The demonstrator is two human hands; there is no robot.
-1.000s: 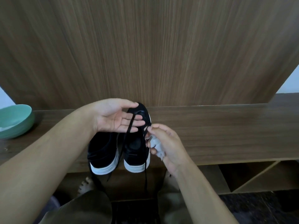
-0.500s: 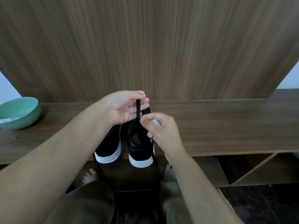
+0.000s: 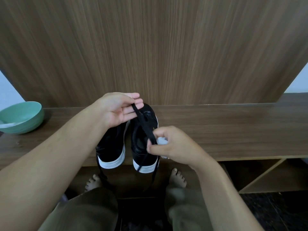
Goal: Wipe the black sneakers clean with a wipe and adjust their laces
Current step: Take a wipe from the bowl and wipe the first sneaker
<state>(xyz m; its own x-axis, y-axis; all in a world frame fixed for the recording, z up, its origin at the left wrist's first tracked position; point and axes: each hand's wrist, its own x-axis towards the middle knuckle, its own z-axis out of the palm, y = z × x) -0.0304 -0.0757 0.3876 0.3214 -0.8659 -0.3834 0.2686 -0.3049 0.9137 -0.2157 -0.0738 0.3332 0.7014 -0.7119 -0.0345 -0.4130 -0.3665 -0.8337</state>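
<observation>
Two black sneakers with white soles stand side by side on the wooden shelf (image 3: 225, 129), heels toward me: the left sneaker (image 3: 111, 147) and the right sneaker (image 3: 143, 159). A black lace (image 3: 143, 124) of the right sneaker runs taut between my hands. My left hand (image 3: 118, 109), palm up over the toes, pinches the lace's far end at its fingertips. My right hand (image 3: 176, 147) grips a crumpled white wipe (image 3: 162, 140) and pinches the lace with it just right of the shoe's opening. More lace ends hang down over the shelf's front edge.
A green bowl (image 3: 21, 117) with something white inside sits at the shelf's left end. A wood-grain panel (image 3: 158, 47) rises behind the shelf. Open compartments (image 3: 266, 174) lie below at the right. My bare feet (image 3: 177, 178) stand under the shelf edge.
My right hand has slid with the wipe down the lace toward me, from near the left fingers to beside the shoe's opening. My left hand keeps the lace end raised.
</observation>
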